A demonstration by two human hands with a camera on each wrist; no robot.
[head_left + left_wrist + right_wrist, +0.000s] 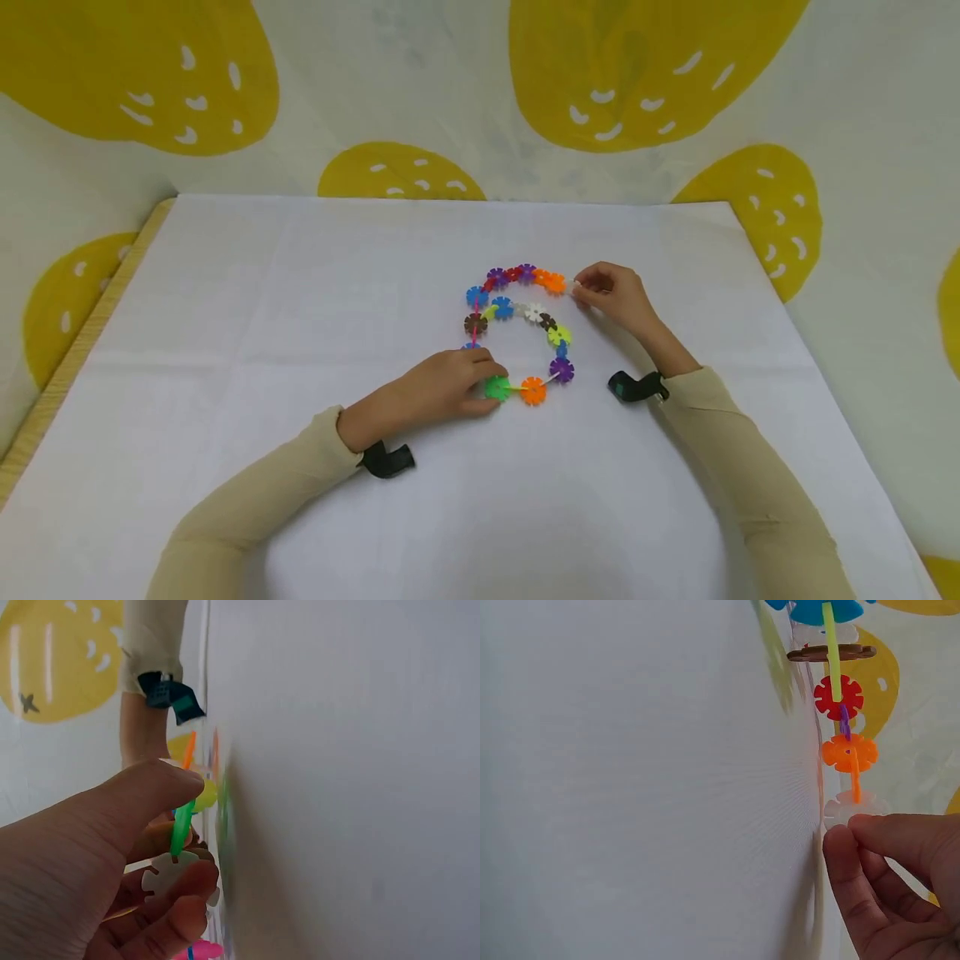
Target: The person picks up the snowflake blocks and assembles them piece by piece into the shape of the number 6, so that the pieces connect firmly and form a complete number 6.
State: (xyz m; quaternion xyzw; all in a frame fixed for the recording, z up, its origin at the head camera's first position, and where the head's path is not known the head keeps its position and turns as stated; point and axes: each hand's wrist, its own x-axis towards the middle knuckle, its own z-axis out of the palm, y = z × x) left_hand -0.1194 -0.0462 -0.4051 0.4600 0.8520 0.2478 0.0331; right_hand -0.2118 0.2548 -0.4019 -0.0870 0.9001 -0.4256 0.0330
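Observation:
A chain of notched plastic snowflake discs forms a closed loop with a curved tail, much like a 6. At the loop's lower left my left hand [448, 385] holds the chain by a green disc [497, 388]. The left wrist view has the thumb against that green disc, with curled fingers around a white disc [166, 876] below it. Up at the tail's free end, my right hand [617, 296] pinches a whitish, translucent disc [844, 813] between thumb and forefinger. That disc joins an orange disc [553, 283]. Part of the loop lies hidden behind the left fingers.
The chain lies over a white-covered table [300, 275]. Behind it hangs a pale cloth [420, 92] with large yellow shapes. A wooden edge [82, 317] shows at the left. Dark straps [636, 387] are on both wrists.

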